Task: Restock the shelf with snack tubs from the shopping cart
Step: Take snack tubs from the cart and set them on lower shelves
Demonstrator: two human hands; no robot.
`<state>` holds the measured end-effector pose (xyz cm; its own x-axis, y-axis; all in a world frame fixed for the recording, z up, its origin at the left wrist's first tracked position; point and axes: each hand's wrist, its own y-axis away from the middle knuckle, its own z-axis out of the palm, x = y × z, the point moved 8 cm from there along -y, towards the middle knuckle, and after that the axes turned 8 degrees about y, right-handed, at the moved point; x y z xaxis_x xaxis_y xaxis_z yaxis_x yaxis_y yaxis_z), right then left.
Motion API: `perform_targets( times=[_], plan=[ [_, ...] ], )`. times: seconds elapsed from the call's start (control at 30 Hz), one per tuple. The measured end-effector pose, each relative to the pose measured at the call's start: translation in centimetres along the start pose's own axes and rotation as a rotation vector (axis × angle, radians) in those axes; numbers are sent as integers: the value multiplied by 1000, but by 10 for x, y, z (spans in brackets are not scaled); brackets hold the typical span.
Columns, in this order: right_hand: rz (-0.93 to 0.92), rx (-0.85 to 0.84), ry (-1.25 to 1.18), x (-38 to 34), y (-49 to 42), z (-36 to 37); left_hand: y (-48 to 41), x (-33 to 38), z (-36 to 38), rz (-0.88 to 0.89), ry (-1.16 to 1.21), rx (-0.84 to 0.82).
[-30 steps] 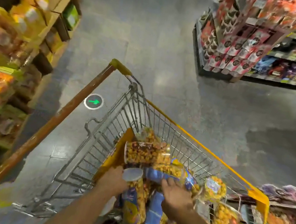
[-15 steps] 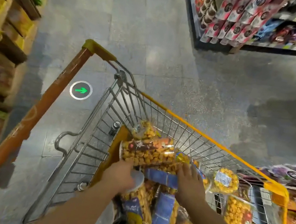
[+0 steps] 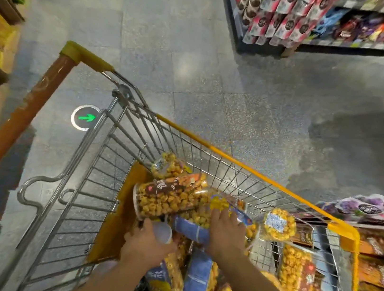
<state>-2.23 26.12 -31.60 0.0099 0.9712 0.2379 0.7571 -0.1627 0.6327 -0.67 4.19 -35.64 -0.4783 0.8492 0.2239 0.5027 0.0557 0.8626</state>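
Clear popcorn tubs (image 3: 168,199) in cart (image 3: 233,161); left hand (image 3: 146,245) grips white-lidded tub (image 3: 162,232), right hand (image 3: 225,235) spread flat on blue-labelled tub (image 3: 188,228).

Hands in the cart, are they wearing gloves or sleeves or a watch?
No gloves on the left hand or the right hand. The left arm and right arm are bare, with no sleeves in view. No watch, bracelet or ring shows, and the fingers are bare too.
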Motion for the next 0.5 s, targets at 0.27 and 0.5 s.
perform_targets(
  times=[0.27, 0.5],
  plan=[
    [173, -129, -222, 33, 78, 18, 54, 39, -10, 168, -170, 117],
    [528, -60, -742, 110, 182, 35, 116, 107, -25, 530, -252, 146]
  ],
)
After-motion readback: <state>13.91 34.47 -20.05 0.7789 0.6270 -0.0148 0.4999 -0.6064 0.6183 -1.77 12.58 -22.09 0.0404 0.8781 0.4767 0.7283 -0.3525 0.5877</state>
